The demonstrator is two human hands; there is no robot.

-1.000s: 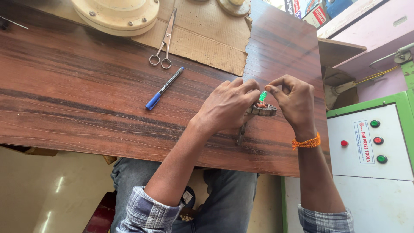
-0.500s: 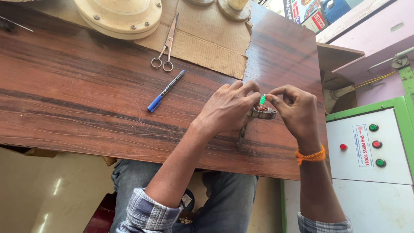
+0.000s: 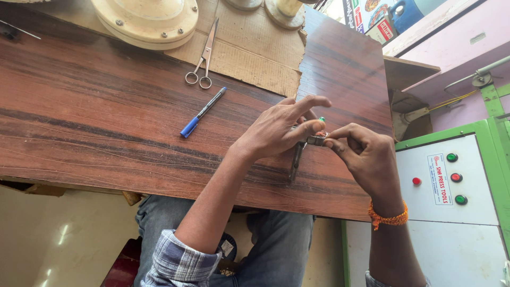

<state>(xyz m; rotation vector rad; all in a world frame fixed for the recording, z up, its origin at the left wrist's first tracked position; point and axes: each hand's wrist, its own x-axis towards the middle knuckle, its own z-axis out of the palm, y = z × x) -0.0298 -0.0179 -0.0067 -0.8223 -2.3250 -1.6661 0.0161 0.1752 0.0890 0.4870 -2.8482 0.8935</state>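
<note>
Hands, left hand [image 3: 276, 130] and right hand [image 3: 366, 157], pinch small round metal part [image 3: 317, 139]; its dark metal strap [image 3: 296, 159] points toward the person.

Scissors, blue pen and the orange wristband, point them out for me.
scissors [image 3: 204, 56], head view, near the pivot of the blades.
blue pen [image 3: 203, 112], head view, mid-barrel.
orange wristband [image 3: 388, 217], head view, band across the right wrist.

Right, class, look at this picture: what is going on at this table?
A seated person works at a wooden table. The left hand and right hand together pinch a small metal part with a green tip, over a slim metal tool lying on the table. A blue pen and scissors lie untouched further away.
</note>
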